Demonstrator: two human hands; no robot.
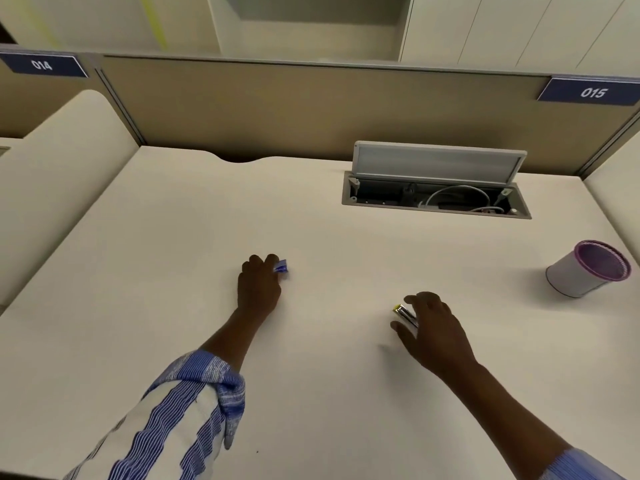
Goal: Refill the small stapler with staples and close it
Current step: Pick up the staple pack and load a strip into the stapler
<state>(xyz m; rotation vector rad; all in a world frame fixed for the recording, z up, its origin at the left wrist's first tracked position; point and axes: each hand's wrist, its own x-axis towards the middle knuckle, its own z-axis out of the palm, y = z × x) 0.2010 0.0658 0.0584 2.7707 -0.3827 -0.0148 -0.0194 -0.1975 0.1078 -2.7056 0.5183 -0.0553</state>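
Cream laminate worktop (311, 393) is carrying both hands well apart. The left hand (259, 285) is closing its grip on a small blue staple box (281, 266) near the middle. The right hand (434, 329) is cupping the silver-and-yellow stapler (403, 312), fingers spread around it; whether that grip is tight I cannot tell. A purple-rimmed cup (585, 273) is sitting far right.

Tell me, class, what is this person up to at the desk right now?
A person sits at a pale desk with both hands out. The left hand is closing its fingers on a small blue box, probably the staples. The right hand rests over a small stapler with a silver and yellow end. The two things lie apart, and no refilling shows yet. A purple-rimmed mesh cup stands far right, and a cable hatch is open at the back.
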